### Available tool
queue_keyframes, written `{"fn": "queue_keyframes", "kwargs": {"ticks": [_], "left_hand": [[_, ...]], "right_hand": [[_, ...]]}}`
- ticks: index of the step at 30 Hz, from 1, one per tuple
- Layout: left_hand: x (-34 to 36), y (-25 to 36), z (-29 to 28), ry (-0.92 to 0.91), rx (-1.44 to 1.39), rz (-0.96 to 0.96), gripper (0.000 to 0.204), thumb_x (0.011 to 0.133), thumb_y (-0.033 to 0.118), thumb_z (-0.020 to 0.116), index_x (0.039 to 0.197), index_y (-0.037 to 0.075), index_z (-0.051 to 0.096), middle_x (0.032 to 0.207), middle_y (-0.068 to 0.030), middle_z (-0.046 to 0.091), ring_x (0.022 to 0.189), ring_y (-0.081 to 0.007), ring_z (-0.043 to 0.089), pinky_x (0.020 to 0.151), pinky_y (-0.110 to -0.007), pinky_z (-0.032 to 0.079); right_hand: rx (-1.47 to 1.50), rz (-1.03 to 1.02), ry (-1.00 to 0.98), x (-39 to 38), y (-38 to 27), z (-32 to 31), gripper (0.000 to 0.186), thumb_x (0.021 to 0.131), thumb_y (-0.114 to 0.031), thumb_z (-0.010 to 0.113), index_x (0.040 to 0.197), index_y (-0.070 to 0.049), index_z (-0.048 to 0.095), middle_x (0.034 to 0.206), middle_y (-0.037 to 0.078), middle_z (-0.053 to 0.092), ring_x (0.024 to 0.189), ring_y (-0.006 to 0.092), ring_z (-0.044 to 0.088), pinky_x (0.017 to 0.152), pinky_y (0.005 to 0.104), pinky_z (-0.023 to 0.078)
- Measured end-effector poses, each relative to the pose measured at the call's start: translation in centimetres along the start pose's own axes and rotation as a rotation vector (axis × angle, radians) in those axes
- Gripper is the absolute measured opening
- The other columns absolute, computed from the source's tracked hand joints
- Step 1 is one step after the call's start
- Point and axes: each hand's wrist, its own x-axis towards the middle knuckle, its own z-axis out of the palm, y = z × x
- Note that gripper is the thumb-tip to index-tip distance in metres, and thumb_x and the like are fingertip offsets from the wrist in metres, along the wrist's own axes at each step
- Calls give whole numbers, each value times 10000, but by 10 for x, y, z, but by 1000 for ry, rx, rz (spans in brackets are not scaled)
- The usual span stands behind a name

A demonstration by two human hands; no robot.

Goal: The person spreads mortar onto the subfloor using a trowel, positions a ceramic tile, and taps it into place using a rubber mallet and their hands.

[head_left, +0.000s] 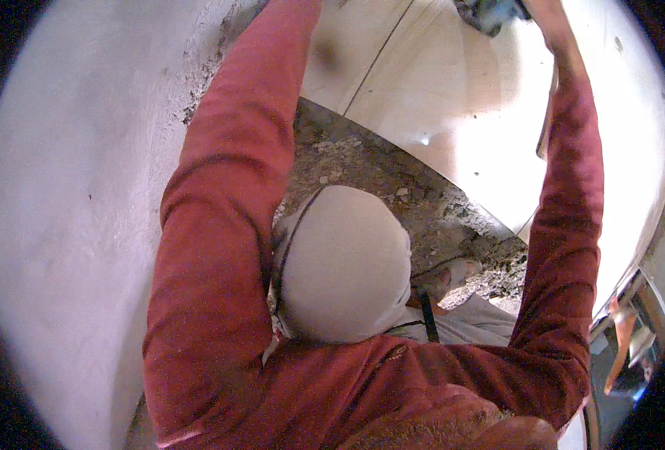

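My right hand [540, 7] shows only in part at the upper edge. It is on a bunched blue and dark grey cloth [494, 15], closed on it as far as I can see. The cloth lies against a large, pale, smooth panel [422, 82] with thin dark seams and brownish smears. My left arm [227, 172], in a red sleeve, reaches up along the pale wall, and the left hand is beyond the upper edge. Between my arms rises a pale, rounded, cloth-covered shape [344, 262] with a dark seam.
A rough whitish wall [77, 195] stands close on the left, crumbling along its edge. Below the panel is rough, rubble-strewn ground [355, 157]. A sandalled foot [456, 276] and grey cloth [475, 319] lie at the middle right. Blurred objects [632, 341] fill the lower right.
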Motion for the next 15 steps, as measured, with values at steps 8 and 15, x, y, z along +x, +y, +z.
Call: {"fn": "queue_keyframes", "kwargs": {"ticks": [8, 15], "left_hand": [[6, 8, 15, 73, 4, -8, 888, 720, 541, 837, 1252, -131, 606, 1370, -337, 550, 1344, -429, 496, 1139, -457, 399], [-3, -1, 7, 47, -41, 32, 708, 705, 498, 864, 1104, -66, 707, 1267, -310, 626, 1305, -431, 529, 1065, -483, 456]], "right_hand": [[-732, -151, 198, 52, 103, 99, 578, 778, -395, 792, 1256, -125, 611, 1139, 215, 568, 1036, 463, 597, 855, 527, 511], [-664, -213, -1, -65, 18, 161, 340, 880, -203, 701, 1176, -47, 641, 1041, 162, 634, 987, 353, 639, 824, 455, 542]]}}
